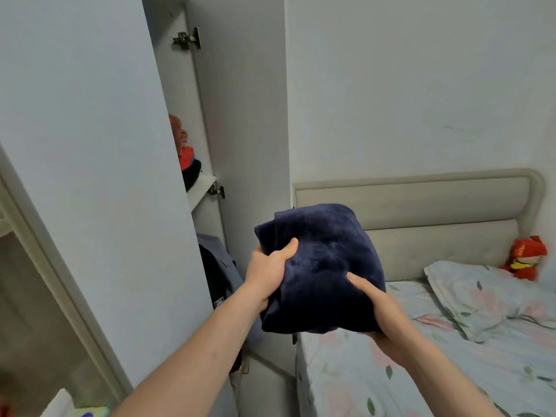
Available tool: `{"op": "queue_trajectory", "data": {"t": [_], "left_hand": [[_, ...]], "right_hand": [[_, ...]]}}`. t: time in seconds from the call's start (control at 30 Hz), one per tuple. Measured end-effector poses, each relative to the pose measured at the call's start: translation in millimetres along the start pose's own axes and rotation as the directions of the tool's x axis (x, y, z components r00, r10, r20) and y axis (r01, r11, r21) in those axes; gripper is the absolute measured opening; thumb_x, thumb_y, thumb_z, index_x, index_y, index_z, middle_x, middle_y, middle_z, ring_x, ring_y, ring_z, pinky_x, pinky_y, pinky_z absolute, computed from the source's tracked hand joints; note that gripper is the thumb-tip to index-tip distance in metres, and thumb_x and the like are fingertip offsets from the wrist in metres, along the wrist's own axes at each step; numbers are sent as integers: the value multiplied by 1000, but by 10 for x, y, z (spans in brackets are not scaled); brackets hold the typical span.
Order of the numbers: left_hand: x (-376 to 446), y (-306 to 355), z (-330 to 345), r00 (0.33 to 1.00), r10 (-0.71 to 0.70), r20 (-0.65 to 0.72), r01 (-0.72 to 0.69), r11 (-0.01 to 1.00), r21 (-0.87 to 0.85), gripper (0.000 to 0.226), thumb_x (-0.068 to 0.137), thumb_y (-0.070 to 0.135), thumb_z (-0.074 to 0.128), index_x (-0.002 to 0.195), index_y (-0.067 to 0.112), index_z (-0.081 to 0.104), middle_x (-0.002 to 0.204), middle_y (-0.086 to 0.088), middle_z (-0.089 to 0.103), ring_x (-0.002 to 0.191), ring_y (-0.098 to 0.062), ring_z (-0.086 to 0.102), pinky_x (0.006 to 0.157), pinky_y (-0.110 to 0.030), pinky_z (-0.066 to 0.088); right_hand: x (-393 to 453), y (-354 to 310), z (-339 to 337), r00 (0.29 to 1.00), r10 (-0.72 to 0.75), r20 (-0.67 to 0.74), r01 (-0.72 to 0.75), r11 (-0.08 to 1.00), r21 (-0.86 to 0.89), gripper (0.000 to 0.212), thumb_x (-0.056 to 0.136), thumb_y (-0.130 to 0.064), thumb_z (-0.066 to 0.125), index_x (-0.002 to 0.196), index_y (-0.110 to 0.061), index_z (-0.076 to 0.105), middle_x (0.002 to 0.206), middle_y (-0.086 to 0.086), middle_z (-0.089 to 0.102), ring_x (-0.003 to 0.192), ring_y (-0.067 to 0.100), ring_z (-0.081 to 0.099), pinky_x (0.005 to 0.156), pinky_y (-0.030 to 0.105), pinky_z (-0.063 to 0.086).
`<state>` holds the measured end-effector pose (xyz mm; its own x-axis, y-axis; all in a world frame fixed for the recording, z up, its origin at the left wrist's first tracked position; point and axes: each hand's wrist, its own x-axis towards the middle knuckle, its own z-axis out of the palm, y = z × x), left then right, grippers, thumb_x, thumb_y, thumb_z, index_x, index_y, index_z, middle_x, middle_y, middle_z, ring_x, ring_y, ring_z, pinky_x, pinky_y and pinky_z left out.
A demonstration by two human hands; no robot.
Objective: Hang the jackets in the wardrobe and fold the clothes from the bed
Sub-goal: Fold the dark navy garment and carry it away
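While both hands clamp folded navy fleece garment (322, 266) mid-air, left hand (267, 273) grips left edge, right hand (380, 311) cups near right underside. Bundle hovers between open wardrobe (210, 121) at left, bed (421, 356) at right.

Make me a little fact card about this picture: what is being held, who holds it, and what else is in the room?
held thing: folded dark blue fleece garment, off the bed
left hand: grips its left edge, thumb on top
right hand: holds it from the right and beneath
wardrobe: door open, clothes on a shelf
bed: floral sheet
pillow: by the headboard
red plush toy: beside the pillow
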<state>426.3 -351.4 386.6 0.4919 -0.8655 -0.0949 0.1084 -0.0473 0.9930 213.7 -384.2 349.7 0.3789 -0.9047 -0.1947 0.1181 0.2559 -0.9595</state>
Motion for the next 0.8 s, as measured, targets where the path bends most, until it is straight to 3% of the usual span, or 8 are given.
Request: {"op": "queue_trajectory", "data": {"t": [0.1, 0.17, 0.33, 0.43, 0.5, 0.63, 0.73, 0.8], "left_hand": [[303, 275, -68, 997, 45, -64, -46, 999, -5, 38, 82, 44, 81, 115, 30, 66, 105, 3, 77, 97, -24, 74, 93, -49, 58], [507, 442, -100, 991, 90, -102, -93, 995, -28, 42, 82, 44, 81, 118, 29, 68, 105, 4, 78, 98, -24, 74, 95, -50, 58], [986, 711, -194, 975, 122, -187, -140, 986, -85, 30, 83, 44, 79, 108, 35, 65, 108, 4, 74, 101, -26, 70, 99, -52, 54], [1252, 828, -284, 975, 85, -203, -112, 986, -123, 31, 86, 43, 76, 113, 32, 64, 109, 2, 73, 100, -27, 69, 99, -51, 54], [1420, 905, -345, 974, 84, -212, -115, 984, -138, 37, 88, 43, 75, 119, 26, 65, 107, 1, 74, 98, -26, 70, 98, -51, 54], [1694, 1060, -468, 969, 130, -210, -158, 980, -121, 33, 86, 45, 75, 114, 31, 64, 105, 5, 72, 97, -23, 69, 98, -48, 54], [1820, 1232, -593, 970, 166, -180, -181, 981, -71, 31, 82, 52, 77, 103, 36, 60, 105, 6, 72, 98, -24, 69, 97, -51, 54], [1887, 1348, -669, 970, 182, -158, -188, 982, -22, 46, 77, 60, 77, 111, 32, 63, 105, 4, 73, 98, -24, 70, 95, -51, 56]], "right_hand": [[313, -194, 187, 996, -85, 37, 83, 995, 48, 49, 85, -51, 75, 130, -36, 64, 114, -5, 78, 98, 18, 77, 85, 43, 62], [518, -310, 327, 992, -122, 21, 119, 987, 109, 60, 79, -60, 74, 132, -36, 62, 118, -5, 77, 103, 17, 76, 99, 49, 57], [1035, -550, 699, 990, -120, 76, 102, 971, 215, 98, 63, -78, 77, 147, -35, 49, 133, -6, 70, 120, 17, 67, 100, 34, 53], [1350, -701, 926, 992, -102, 77, 86, 978, 191, 106, 55, -80, 82, 147, -40, 47, 138, -5, 65, 125, 24, 61, 106, 46, 50], [1540, -787, 1072, 994, -95, 60, 83, 981, 175, 96, 57, -73, 83, 142, -44, 49, 134, -6, 66, 122, 29, 62, 97, 55, 55], [1876, -868, 1312, 983, -183, 19, 176, 963, 205, 53, 78, -48, 77, 128, -33, 66, 121, -3, 75, 116, 29, 68, 88, 51, 60], [2073, -857, 1476, 977, -211, -15, 208, 946, 250, 47, 82, -42, 76, 126, -30, 67, 118, -1, 76, 115, 29, 69, 90, 50, 60], [2193, -865, 1597, 975, -219, -42, 222, 936, 273, 49, 79, -42, 77, 126, -30, 68, 118, -1, 76, 115, 29, 69, 86, 48, 62]]}}
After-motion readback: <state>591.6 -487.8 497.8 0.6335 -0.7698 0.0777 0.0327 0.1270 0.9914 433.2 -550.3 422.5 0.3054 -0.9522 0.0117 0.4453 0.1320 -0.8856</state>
